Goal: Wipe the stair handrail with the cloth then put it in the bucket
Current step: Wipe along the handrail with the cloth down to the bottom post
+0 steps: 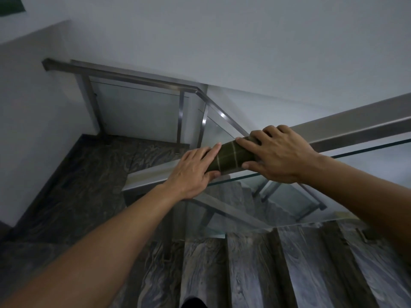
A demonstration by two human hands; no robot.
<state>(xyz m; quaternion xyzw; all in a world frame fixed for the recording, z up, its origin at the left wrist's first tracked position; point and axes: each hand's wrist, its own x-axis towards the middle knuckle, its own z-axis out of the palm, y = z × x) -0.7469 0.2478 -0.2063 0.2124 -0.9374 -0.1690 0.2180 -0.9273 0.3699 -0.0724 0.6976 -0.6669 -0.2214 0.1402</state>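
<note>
Both hands, left (195, 172) and right (275, 154), are clamping fingers on cloth (231, 157) around rail (355, 127); firm, even pressure is advisable.

Both bare arms reach forward; left hand (195, 170) and right hand (275, 154) lie palm-down, fingers curled in a grip

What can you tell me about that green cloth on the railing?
The cloth is dark olive green with thin pale stripes crossing it. It looks like soft woven fabric, wrapped snugly around the metal handrail so it forms a tube shape following the rail's slope. The left hand grips its lower end and the right hand covers its upper end, so only the middle stretch shows. A glass panel sits just beneath it.
</note>
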